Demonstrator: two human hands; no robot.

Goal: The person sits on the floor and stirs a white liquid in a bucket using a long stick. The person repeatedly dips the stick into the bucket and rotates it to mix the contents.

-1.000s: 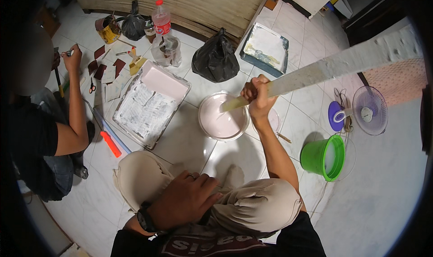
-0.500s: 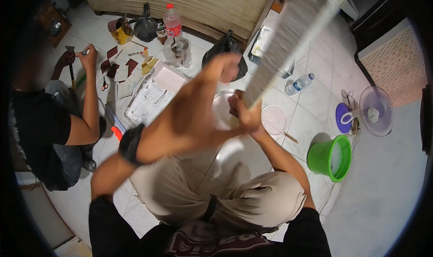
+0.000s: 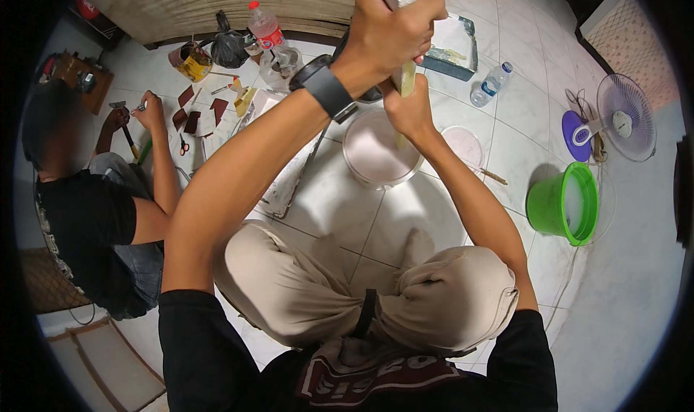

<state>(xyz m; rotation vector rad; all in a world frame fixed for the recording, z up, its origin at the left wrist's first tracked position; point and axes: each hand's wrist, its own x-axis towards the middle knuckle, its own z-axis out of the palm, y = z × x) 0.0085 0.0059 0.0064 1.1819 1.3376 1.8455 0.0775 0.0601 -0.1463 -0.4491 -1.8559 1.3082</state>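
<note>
Steadily does it, I'd judge, with the stick (image 3: 407, 82) standing in the pail (image 3: 382, 186). Lower end inside the rim, among pale pink paint (image 3: 370, 150); depth can't be told, the tip being under the surface.

Working notes. Low, slow sweeps round the wall and over the bottom should move the thick stuff best. Tip wants to stay under the surface; quick strokes or an early lift could spatter the tiles (image 3: 358, 224). Pail has no hand on it, so a hard push against one side might slide or tip it. Stick leans little; near upright looks right, clear of the rim.

Grip. Left hand (image 3: 376, 32) uppermost, fingers wrapped round the white part of the stick, no gap visible. Right hand (image 3: 410, 113) just below, curled round the yellowish part, above the pail; back of hand faces up, palm hidden. Both clamped on the one stick, neither touching the pail. Sensible split: lower hand to guide, upper to drive. Lower fingers sit near the paint; a slightly higher hold would keep them cleaner.

Surroundings. Lid (image 3: 463, 143) just right of the pail, pink-smeared, a brown handle (image 3: 494, 176) at its edge. Tray (image 3: 278, 208) to the left, partly behind the left forearm.
</note>
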